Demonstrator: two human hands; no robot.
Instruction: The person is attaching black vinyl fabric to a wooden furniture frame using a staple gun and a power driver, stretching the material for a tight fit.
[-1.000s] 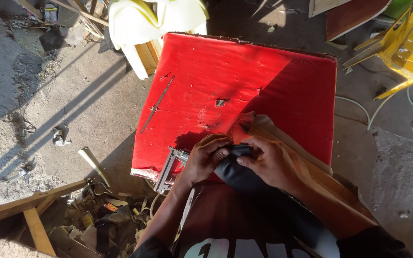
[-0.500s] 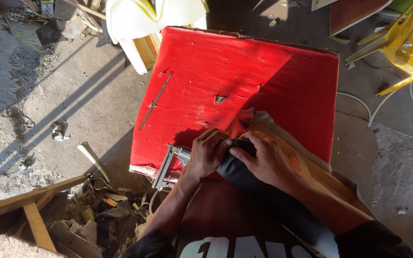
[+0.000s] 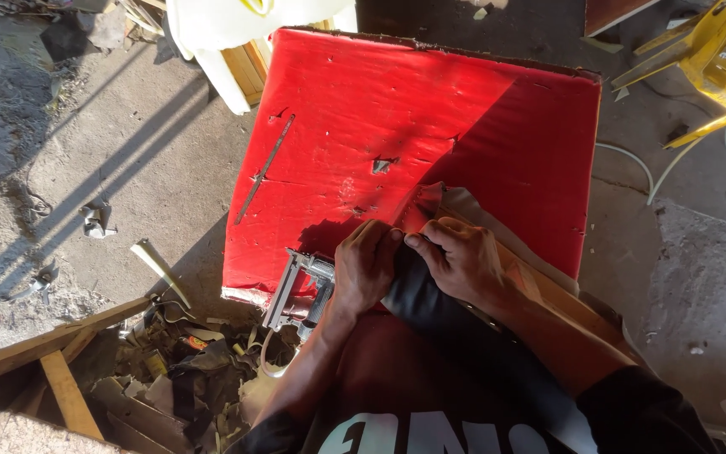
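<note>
Both hands meet at six o'clock on the red panel [image 3: 430, 126]. My left hand [image 3: 367, 273] and right hand [image 3: 464, 265] pinch the dark fabric [image 3: 418, 290], pulling it taut over the edge. At nine o'clock of my left wrist lies the staple gun [image 3: 296, 290], within reach.

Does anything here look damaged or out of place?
Yes. The red cushion cover is worn: a small tear near its middle, a long slit toward its left side, scattered nicks. Scraps and debris litter the floor at lower left. Both hands pinch dark fabric.
</note>
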